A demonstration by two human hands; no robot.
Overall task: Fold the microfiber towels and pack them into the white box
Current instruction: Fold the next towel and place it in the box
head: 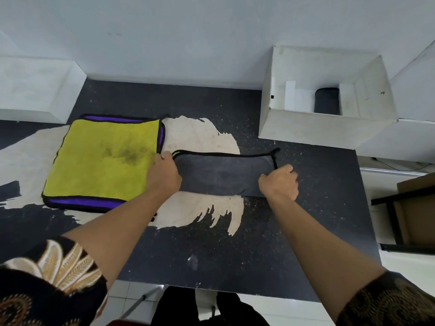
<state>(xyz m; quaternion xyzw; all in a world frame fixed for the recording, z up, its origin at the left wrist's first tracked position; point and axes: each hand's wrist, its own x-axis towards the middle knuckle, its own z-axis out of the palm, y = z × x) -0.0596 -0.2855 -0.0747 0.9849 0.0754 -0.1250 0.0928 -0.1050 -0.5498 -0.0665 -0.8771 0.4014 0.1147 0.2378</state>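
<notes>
A dark grey towel (221,172) with a black hem lies folded into a long strip across the middle of the table. My left hand (163,171) grips its left end. My right hand (279,181) grips its right end, fingers curled round the edge. To the left lies a stack of flat towels, a yellow towel (103,156) on top with purple and black edges showing beneath. The open white box (329,124) stands at the back right, and a rolled dark grey towel (327,101) sits inside it.
The table (235,250) is black and speckled, with worn pale patches. A closed white box (35,88) stands at the back left. The white wall runs behind. A brown cardboard box on a black frame (409,212) stands off the table's right edge.
</notes>
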